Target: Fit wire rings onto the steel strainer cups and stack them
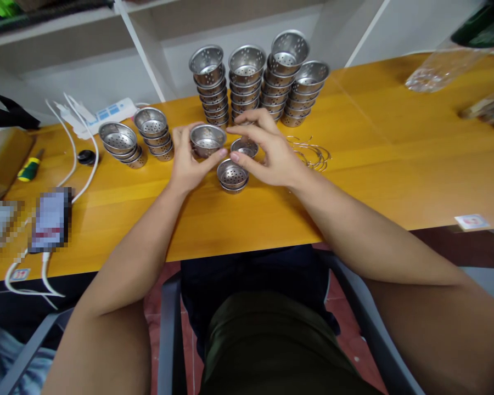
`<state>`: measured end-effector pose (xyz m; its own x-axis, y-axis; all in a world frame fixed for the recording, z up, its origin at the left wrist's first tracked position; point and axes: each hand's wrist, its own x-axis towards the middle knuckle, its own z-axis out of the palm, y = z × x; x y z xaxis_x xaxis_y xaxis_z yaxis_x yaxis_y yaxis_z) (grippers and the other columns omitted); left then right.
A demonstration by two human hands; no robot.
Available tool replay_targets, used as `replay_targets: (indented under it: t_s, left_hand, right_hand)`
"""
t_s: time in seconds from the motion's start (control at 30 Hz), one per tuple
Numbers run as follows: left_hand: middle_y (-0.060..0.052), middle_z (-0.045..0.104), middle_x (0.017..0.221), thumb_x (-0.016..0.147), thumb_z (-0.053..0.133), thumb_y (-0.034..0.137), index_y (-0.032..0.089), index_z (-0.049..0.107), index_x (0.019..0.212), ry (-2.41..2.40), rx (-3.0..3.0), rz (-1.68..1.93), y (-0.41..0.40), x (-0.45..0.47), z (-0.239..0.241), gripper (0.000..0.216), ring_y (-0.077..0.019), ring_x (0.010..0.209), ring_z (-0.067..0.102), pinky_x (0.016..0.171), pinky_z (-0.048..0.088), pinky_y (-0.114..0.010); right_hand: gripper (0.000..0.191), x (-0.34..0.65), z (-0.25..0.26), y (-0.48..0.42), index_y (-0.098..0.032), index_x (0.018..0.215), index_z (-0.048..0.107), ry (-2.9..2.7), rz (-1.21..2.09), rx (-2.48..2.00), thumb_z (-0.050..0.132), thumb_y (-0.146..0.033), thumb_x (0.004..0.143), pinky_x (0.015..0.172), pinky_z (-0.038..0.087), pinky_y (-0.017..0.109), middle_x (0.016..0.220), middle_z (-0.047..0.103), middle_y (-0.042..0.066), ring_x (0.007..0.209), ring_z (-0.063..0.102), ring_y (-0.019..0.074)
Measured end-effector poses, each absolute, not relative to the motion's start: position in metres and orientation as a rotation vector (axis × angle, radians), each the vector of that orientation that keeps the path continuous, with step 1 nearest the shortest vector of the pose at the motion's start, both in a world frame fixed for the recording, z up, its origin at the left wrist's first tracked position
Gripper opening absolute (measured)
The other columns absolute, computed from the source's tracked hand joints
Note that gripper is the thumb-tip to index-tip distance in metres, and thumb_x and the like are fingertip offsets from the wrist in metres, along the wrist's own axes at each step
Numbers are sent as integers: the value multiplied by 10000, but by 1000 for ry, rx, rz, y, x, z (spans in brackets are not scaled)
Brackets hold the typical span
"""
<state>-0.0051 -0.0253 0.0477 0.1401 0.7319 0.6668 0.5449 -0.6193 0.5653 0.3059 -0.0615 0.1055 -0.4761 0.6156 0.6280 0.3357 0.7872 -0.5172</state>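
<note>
My left hand (186,164) grips a perforated steel cup (208,141) by its side, thumb at the front, slightly above the table. Just to the right, my right hand (271,148) has its thumb and fingers spread, the fingertips close to that cup's rim. Whether they touch it I cannot tell. Below and between the hands stands a short stack of perforated cups (233,175). Another perforated cup (242,146) sits behind it, partly covered by my right hand. Several thin wire rings (313,155) lie to the right of my right hand.
Tall stacks of perforated cups (247,68) stand at the back against a white shelf (181,33). Shorter cup stacks (152,129) are on the left. Further left lie a power strip (111,112), cables, a phone (51,219) and a screwdriver (29,167). A plastic bottle (440,68) is far right.
</note>
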Motion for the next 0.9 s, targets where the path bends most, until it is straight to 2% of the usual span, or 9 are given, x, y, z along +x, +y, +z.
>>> replay_targets:
  t_s: [0.07,0.17,0.4,0.5,0.63,0.77,0.9]
  left_hand:
    - [-177,664,1738,947,1116,871,323,623,1704,1315,2147,1549,-12,-19,42,1057,-507,1811,624,1605,484,-752]
    - [-198,656,1789,1021,1090,785,315,550,1730,1350,2047,1591,6,-31,31,1007,-467,1786,662,1597,509,-715]
    - [-225,693,1802,1055,1090,654,290,497,1676,1402,1955,1539,23,-26,13,933,-460,1823,670,1627,474,-705]
    - [-247,699,1805,1062,1083,616,276,474,1715,1428,1924,1515,26,-25,7,955,-457,1817,681,1640,448,-713]
    - [-241,680,1870,1076,1062,622,309,474,1825,1455,1941,1486,30,-30,0,1002,-441,1867,635,1660,406,-709]
    - [-271,728,1801,1067,1042,572,261,609,1695,1534,1919,1381,31,-33,-1,824,-471,1789,693,1642,411,-763]
    - [-253,696,1849,1057,1054,563,295,570,1717,1488,1922,1419,23,-29,6,861,-457,1833,658,1661,379,-758]
  right_hand:
    - [674,308,105,-58,-339,1693,872,-2065,413,-742,719,-823,1251,1431,641,753,1761,759,209,1620,751,491]
    - [594,310,102,-53,-333,1618,906,-2035,425,-801,740,-771,1251,1392,668,750,1691,802,213,1529,800,484]
    - [542,306,98,-52,-335,1527,910,-2027,461,-828,775,-776,1242,1339,698,756,1582,850,190,1474,826,471]
    - [552,307,98,-52,-330,1514,911,-2035,459,-835,768,-788,1242,1330,702,741,1563,863,185,1466,827,467]
    - [562,314,103,-50,-322,1553,913,-2036,432,-909,714,-765,1268,1321,702,710,1542,885,190,1451,825,468]
    - [625,321,110,-48,-322,1658,881,-2059,383,-984,690,-777,1274,1342,673,714,1593,876,206,1465,820,491]
    - [728,325,112,-46,-331,1750,821,-2105,339,-1028,710,-846,1247,1335,678,694,1556,891,194,1472,814,485]
